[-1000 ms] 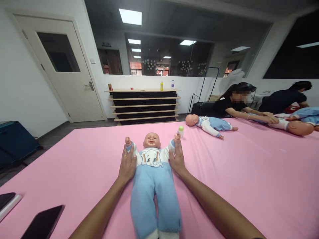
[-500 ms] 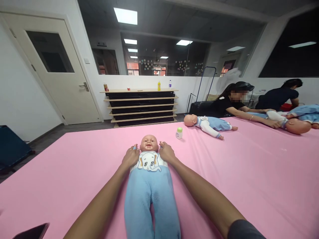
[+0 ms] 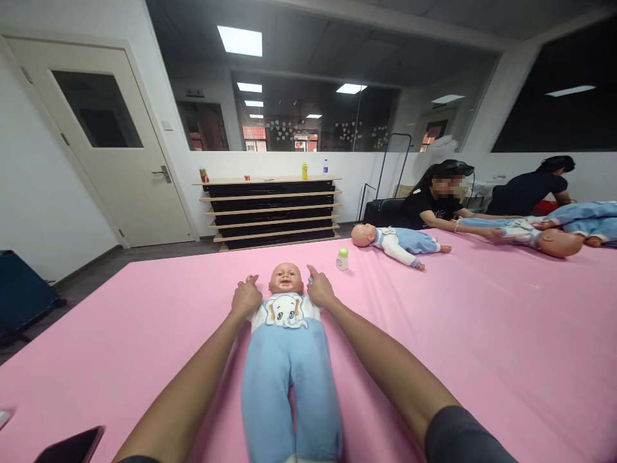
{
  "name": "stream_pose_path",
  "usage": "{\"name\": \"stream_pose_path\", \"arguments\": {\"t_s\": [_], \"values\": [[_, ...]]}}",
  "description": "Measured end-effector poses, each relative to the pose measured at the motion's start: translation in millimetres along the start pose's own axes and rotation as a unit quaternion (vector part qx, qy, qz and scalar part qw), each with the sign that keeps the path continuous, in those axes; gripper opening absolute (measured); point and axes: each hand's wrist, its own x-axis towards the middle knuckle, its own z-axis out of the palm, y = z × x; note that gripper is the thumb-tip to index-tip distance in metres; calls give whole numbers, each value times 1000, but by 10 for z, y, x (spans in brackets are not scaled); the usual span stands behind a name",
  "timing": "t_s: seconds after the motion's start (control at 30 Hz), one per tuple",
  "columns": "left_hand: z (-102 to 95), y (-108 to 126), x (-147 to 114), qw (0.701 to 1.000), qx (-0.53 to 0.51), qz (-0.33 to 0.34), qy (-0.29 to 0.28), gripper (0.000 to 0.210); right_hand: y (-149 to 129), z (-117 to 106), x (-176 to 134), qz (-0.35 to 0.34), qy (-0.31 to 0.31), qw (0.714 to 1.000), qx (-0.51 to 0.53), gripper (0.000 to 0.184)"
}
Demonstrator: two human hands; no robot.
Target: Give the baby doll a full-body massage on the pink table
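A baby doll [image 3: 289,347] lies face up on the pink-covered table [image 3: 159,321], its feet toward me. It wears light blue trousers and a white top with an elephant face on the chest. Beside the doll's head, my left hand [image 3: 247,297] is closed around one of its arms, and the doll's small fingers poke out above. On the other side my right hand [image 3: 320,288] wraps the other arm near the blue cuff, its index finger pointing up. Both of the doll's arms are mostly hidden by my hands.
A small white bottle with a green cap [image 3: 342,259] stands beyond my right hand. Another doll [image 3: 395,243] lies farther right, near a co-worker [image 3: 436,196] handling a further doll [image 3: 525,231]. A phone [image 3: 72,445] rests at the lower left.
Both my hands have shifted slightly, the left one outward from the doll's head, with the doll's arms still in them. The whole view has tilted and turned a little.
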Motion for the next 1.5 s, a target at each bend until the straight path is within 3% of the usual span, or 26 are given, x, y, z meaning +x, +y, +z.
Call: {"name": "stream_pose_path", "arguments": {"t_s": [0.1,0.23,0.37,0.47,0.57,0.7,0.83,1.1,1.27,1.4,1.5], "values": [[-293,-25,-119,996,-35,-59,60,81,-32,-203,-62,-21,73,993,91,91],[-630,-123,-426,981,-97,-84,146,100,-11,-447,-241,-34,122,973,192,100],[-782,-261,-870,979,-90,-100,151,77,52,-601,-519,-50,141,954,260,96],[-784,-353,-1236,984,-81,-96,126,48,110,-677,-824,-66,139,951,269,72],[-733,-393,-1591,991,-72,-66,96,34,171,-726,-1213,-55,130,964,224,40],[-617,-370,-1977,998,-36,-14,58,26,262,-723,-1730,-34,122,982,142,27],[-476,-336,-2207,999,36,17,7,19,368,-642,-2060,-26,84,996,35,15],[-364,-270,-2354,997,76,14,12,18,464,-552,-2213,-12,59,997,-50,6],[-447,-267,-2332,998,55,1,9,21,483,-559,-2181,-29,82,996,-14,11],[-641,-243,-2119,998,34,1,50,22,459,-653,-1957,-45,149,986,66,20],[-782,-167,-1789,993,9,32,109,28,378,-769,-1633,-57,183,974,122,25]]}}
